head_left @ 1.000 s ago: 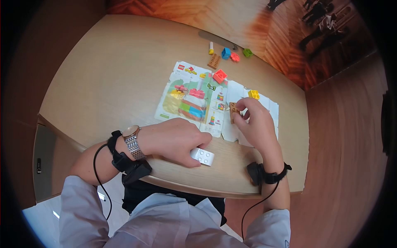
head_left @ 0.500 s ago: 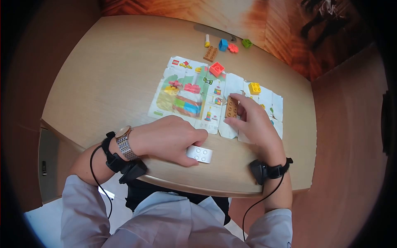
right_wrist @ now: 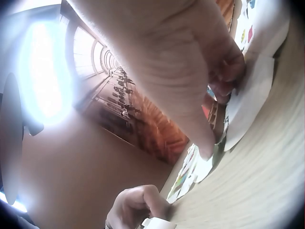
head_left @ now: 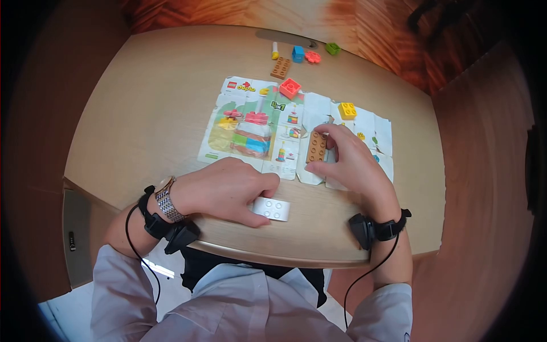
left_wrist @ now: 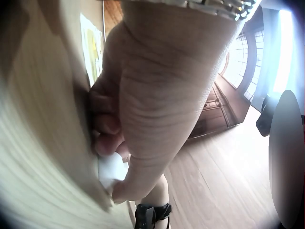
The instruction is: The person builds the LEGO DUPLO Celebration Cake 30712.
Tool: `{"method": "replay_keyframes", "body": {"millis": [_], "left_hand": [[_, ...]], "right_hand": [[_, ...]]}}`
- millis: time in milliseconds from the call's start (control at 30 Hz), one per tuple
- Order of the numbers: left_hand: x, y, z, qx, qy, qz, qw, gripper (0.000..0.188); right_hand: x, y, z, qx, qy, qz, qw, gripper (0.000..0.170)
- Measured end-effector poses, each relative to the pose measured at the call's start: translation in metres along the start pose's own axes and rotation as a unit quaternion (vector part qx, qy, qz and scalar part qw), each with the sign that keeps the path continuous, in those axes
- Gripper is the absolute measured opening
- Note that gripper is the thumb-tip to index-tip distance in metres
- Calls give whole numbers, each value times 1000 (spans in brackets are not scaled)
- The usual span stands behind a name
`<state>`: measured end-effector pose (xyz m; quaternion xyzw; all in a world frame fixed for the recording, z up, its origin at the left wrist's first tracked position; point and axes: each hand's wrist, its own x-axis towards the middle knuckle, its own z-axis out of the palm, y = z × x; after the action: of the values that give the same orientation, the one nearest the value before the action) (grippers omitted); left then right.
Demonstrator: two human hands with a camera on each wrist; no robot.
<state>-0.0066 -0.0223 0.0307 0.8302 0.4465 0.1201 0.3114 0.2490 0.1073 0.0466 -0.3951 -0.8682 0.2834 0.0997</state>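
counter (head_left: 128, 114) before you carries scattered toy bricks, and both your hands are occupied. your left hand (head_left: 225, 191) is drawn narrow, holding the white brick (head_left: 277, 210) between thumb and fingers; the brick sits at four o'clock from that hand, close to the side nearest you, four studs showing on its upper face. your right hand (head_left: 358, 157) holds the brown brick (head_left: 315, 147) at nine o'clock — fingers at its far end, thumb at its near end — so this grip is wider than the left one. the brown brick shows two rows of studs and is over the creased printed sheet (head_left: 233, 131); you cannot tell from these views whether it touches the paper. the white brick is at eight o'clock from your right hand, apart from the brown one.

the yellow brick (head_left: 347, 110) is at twelve o'clock from your right hand, and the red brick (head_left: 290, 88) at eleven o'clock from the brown brick, both by the sheet's far edge. farther out, at eleven o'clock from the red brick, lies the second brown piece (head_left: 281, 67); from it, the white-and-yellow piece (head_left: 274, 51) is at eleven o'clock and the blue brick (head_left: 298, 55) at two.
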Motion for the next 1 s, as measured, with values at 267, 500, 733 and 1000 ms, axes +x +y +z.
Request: {"method": "replay_keyframes", "body": {"millis": [267,500,733,1000], "left_hand": [[-3,-1,0,5,7,4,1000,40],[-6,-3,-11,20,-5,-14,1000,39],[-2,-5,-12,-2,-7,-10,1000,39],[-4,-9,-6,6,30,19,999,40]], "right_hand": [[-21,-34,-27,-25,-126,23,991,65],[-33,-28,0,-49,-173,-67,981,70],[-30,-50,-12,-107,-225,-18,968,65],[-15,-39,-11,13,-87,16,996,53]]}}
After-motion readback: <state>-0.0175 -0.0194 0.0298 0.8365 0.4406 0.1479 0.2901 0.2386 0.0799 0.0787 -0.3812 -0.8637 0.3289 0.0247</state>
